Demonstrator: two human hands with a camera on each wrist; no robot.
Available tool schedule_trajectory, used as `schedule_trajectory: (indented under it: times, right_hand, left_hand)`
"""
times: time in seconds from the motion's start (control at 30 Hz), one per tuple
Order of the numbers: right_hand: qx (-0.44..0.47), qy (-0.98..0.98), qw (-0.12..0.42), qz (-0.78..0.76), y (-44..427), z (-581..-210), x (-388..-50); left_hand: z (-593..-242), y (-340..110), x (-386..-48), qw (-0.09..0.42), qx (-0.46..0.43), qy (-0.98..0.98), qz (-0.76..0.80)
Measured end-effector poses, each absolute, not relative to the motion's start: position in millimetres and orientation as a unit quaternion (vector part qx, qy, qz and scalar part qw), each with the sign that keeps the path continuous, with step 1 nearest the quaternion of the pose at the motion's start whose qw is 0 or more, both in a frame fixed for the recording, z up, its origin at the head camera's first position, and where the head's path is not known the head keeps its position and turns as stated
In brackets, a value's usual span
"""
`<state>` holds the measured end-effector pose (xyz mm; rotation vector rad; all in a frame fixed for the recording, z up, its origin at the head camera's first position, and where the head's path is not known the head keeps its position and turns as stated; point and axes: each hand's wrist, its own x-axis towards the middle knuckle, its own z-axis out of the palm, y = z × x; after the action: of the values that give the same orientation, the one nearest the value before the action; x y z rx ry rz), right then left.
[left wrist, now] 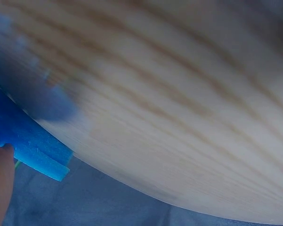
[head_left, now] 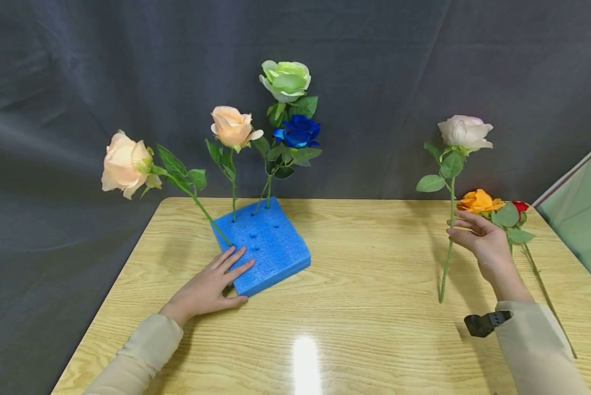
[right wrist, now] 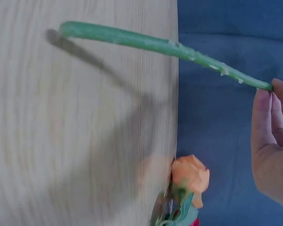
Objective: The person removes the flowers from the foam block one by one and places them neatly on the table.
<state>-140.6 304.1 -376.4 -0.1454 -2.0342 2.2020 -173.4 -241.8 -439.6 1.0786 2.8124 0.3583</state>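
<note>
My right hand (head_left: 484, 245) pinches the green stem of a pale pinkish-white rose (head_left: 465, 133), held upright at the table's right side. In the right wrist view the stem (right wrist: 146, 43) runs from the fingertips, its lower end above the wood. My left hand (head_left: 209, 285) rests with spread fingers on the near left edge of a blue foam block (head_left: 276, 252). Standing in the block are a leaning peach rose (head_left: 124, 164), another peach rose (head_left: 232, 127), a light green rose (head_left: 287, 81) and a blue rose (head_left: 299, 131). Several holes show in the foam's top.
An orange rose (head_left: 479, 201) and a red rose (head_left: 520, 207) lie at the table's right, beyond and beside my right hand. The wooden table (head_left: 364, 285) ends at a dark curtain (head_left: 364, 99) behind. A green patterned panel (head_left: 584, 214) stands at far right.
</note>
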Motion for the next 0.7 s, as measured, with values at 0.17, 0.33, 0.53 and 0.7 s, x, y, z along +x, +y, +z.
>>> schedule_trajectory:
  times: [0.17,0.33,0.53,0.7]
  right_hand:
    - [-0.038,-0.679,0.048,0.732,318,-378,-135]
    - [-0.038,-0.697,0.011,0.716,333,-378,-131]
    - [-0.029,-0.696,-0.018,0.717,347,-379,-127]
    - [-0.030,-0.701,-0.031,0.712,355,-383,-124]
  left_hand:
    - [-439,-241,-173,0.054,0.355,0.926,0.119]
    - [-438,-241,-173,0.058,0.354,0.926,0.119]
    - [-438,-240,-172,0.058,0.352,0.926,0.124]
    - [-439,-240,-174,0.056,0.352,0.926,0.122]
